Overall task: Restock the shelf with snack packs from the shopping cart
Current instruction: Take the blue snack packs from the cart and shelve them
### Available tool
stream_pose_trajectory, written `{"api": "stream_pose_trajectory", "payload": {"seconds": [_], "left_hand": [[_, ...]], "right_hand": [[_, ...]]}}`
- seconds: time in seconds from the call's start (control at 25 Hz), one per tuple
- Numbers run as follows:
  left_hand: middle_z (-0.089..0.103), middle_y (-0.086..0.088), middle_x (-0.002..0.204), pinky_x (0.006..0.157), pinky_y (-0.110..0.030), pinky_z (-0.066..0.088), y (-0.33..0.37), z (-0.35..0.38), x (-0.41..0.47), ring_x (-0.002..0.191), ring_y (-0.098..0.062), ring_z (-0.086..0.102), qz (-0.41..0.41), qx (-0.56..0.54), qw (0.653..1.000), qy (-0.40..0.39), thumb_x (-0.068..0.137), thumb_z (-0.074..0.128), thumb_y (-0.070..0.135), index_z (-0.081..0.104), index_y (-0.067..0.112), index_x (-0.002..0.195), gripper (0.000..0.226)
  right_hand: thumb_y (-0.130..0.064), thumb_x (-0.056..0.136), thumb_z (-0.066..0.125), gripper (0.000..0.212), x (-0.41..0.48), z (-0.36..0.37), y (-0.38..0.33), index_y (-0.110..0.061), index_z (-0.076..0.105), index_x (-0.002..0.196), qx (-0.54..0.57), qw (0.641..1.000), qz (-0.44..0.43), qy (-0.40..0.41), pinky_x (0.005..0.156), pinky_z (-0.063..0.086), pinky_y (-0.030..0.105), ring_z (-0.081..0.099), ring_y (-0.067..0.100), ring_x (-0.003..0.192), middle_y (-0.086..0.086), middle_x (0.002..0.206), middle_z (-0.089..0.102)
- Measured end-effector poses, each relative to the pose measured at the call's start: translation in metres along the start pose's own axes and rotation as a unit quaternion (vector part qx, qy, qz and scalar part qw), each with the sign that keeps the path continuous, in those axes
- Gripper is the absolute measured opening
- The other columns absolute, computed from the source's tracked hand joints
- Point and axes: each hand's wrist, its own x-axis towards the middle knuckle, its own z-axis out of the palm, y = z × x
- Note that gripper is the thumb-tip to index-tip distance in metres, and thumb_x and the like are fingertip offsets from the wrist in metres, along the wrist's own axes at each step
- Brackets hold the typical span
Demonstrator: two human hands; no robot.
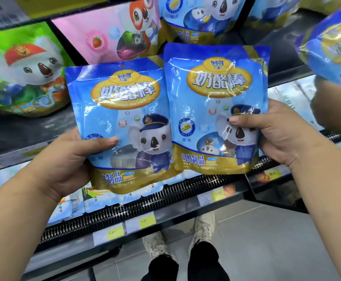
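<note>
- A store shelf (pixel 165 191) with a black grille front edge runs across the view, with several yellow price tags (pixel 115 233) on its rail; grey floor tiles (pixel 267 240) lie below.
- Two pale shoes (pixel 204 230) stand on the floor.
- Two blue cheese-stick packs are held upright in front of the shelf, side by side with their inner edges meeting.
- The left hand (pixel 64 165) grasps the left pack (pixel 123 122), thumb across its front.
- The right hand (pixel 283 134) grasps the right pack (pixel 216 110) in the same way.
- On the upper tier sit one green koala pack (pixel 23 74), one pink pack (pixel 108 31) and more blue packs (pixel 202 17).
- At far right a blurred third hand (pixel 332 104) holds another blue pack (pixel 332 43).
</note>
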Motion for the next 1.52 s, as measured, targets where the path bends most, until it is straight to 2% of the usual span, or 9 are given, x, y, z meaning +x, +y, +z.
{"api": "stream_pose_trajectory", "payload": {"seconds": [0.4, 0.52, 0.6, 0.68, 0.76, 0.88, 1.08, 1.28, 1.52], "left_hand": [[0.078, -0.005, 0.09, 0.056, -0.033, 0.06, 0.008, -0.004, -0.008, 0.074, -0.022, 0.076, -0.011, -0.001, 0.999, 0.032, 0.051, 0.069, 0.011, 0.081, 0.018, 0.081, 0.033], [0.072, 0.009, 0.059, 0.043, -0.016, 0.052, 0.006, -0.003, -0.007, 0.053, -0.003, 0.069, 0.005, 0.103, 0.992, 0.077, 0.084, 0.056, -0.003, 0.077, 0.011, 0.075, 0.027], [0.066, 0.014, 0.049, 0.04, -0.012, 0.047, 0.008, -0.004, -0.006, 0.047, 0.003, 0.064, 0.015, 0.132, 0.987, 0.095, 0.088, 0.056, 0.002, 0.077, 0.031, 0.06, 0.045], [0.069, 0.012, 0.055, 0.043, -0.014, 0.051, 0.007, -0.002, -0.004, 0.051, 0.0, 0.067, 0.014, 0.098, 0.991, 0.092, 0.062, 0.078, 0.018, 0.077, 0.04, 0.061, 0.022], [0.076, 0.006, 0.07, 0.048, -0.022, 0.056, 0.007, -0.001, -0.007, 0.061, -0.008, 0.073, 0.003, 0.027, 0.997, 0.068, 0.038, 0.077, 0.022, 0.08, 0.032, 0.069, 0.033], [0.078, -0.008, 0.094, 0.057, -0.035, 0.06, 0.004, -0.002, -0.007, 0.077, -0.024, 0.076, -0.026, -0.017, 1.0, 0.005, 0.042, 0.069, 0.017, 0.082, 0.018, 0.082, 0.043], [0.075, -0.013, 0.108, 0.065, -0.036, 0.061, 0.002, -0.002, -0.004, 0.088, -0.028, 0.075, -0.024, -0.042, 0.999, -0.009, 0.05, 0.069, 0.013, 0.08, 0.014, 0.095, 0.047], [0.076, -0.011, 0.106, 0.064, -0.036, 0.061, -0.004, 0.001, 0.002, 0.086, -0.026, 0.075, -0.014, -0.037, 0.999, -0.024, 0.049, 0.07, 0.014, 0.08, 0.015, 0.094, 0.047], [0.076, -0.012, 0.104, 0.062, -0.036, 0.061, -0.007, 0.005, 0.002, 0.084, -0.027, 0.076, -0.017, -0.039, 0.999, -0.019, 0.046, 0.072, 0.015, 0.081, 0.015, 0.091, 0.046]], "right_hand": [[0.015, 0.071, 0.066, 0.041, 0.045, 0.009, -0.048, -0.007, 0.067, 0.106, -0.05, 0.986, -0.157, -0.001, 0.082, 0.059, 0.041, 0.072, 0.03, 0.094, 0.008, 0.098, 0.076], [0.016, 0.074, 0.065, 0.038, 0.05, 0.012, -0.058, -0.007, 0.066, 0.104, -0.044, 0.983, -0.18, 0.004, 0.076, 0.059, 0.037, 0.073, 0.026, 0.089, 0.006, 0.094, 0.076], [0.014, 0.073, 0.067, 0.038, 0.054, 0.013, -0.065, -0.005, 0.064, 0.107, -0.015, 0.978, -0.209, 0.01, 0.077, 0.058, 0.038, 0.072, 0.028, 0.09, 0.009, 0.096, 0.075], [0.009, 0.07, 0.069, 0.041, 0.058, 0.016, -0.069, -0.002, 0.062, 0.109, 0.008, 0.97, -0.241, 0.03, 0.081, 0.058, 0.042, 0.071, 0.033, 0.094, 0.014, 0.101, 0.073], [0.008, 0.07, 0.068, 0.04, 0.063, 0.016, -0.072, 0.0, 0.061, 0.108, 0.024, 0.962, -0.269, 0.051, 0.083, 0.058, 0.045, 0.07, 0.035, 0.095, 0.016, 0.101, 0.072], [0.008, 0.071, 0.069, 0.037, 0.068, 0.02, -0.07, 0.001, 0.059, 0.106, 0.034, 0.955, -0.285, 0.079, 0.083, 0.058, 0.049, 0.07, 0.038, 0.097, 0.019, 0.102, 0.07], [0.003, 0.064, 0.078, 0.052, 0.064, 0.019, -0.046, -0.008, 0.054, 0.109, -0.024, 0.956, -0.275, 0.095, 0.087, 0.057, 0.053, 0.067, 0.039, 0.106, 0.019, 0.113, 0.067], [0.008, 0.065, 0.081, 0.056, 0.059, 0.012, -0.029, -0.02, 0.049, 0.102, -0.13, 0.956, -0.24, 0.106, 0.069, 0.059, 0.03, 0.072, 0.011, 0.09, 0.005, 0.106, 0.065], [-0.009, 0.069, 0.081, 0.056, 0.08, 0.018, -0.033, -0.017, 0.046, 0.112, -0.241, 0.89, -0.342, 0.183, 0.09, 0.055, 0.026, 0.063, 0.014, 0.106, 0.004, 0.112, 0.062]]}}
